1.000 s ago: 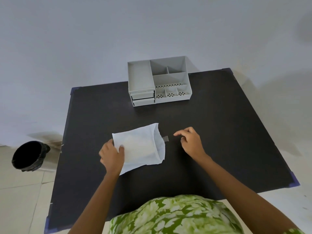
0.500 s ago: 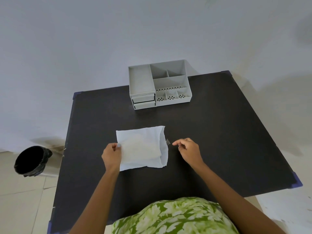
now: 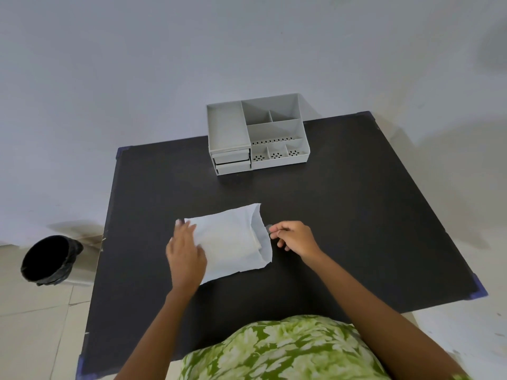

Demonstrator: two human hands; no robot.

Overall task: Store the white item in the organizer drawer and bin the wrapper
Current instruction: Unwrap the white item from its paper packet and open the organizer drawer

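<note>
A white wrapper [image 3: 231,244] lies flat near the middle of the black table [image 3: 356,215], its open end facing right. A folded white item [image 3: 254,240] shows just inside that opening. My left hand [image 3: 185,255] rests palm down on the wrapper's left end, holding it. My right hand [image 3: 295,238] is at the open end, thumb and forefinger pinched on a small grey tab [image 3: 269,229] at the wrapper's edge. The grey organizer [image 3: 279,163] stands at the table's far edge, with two shut drawers [image 3: 233,161] at its lower left.
A black-lined bin [image 3: 46,260] stands on the tiled floor to the left of the table. The organizer's top compartments hold nothing I can see. A pale wall runs behind the table. My green patterned clothing fills the bottom edge.
My left hand has slid from pinching the wrapper's left corner to lying flat over its left end. My right hand has closed in on the grey tab at the opening.
</note>
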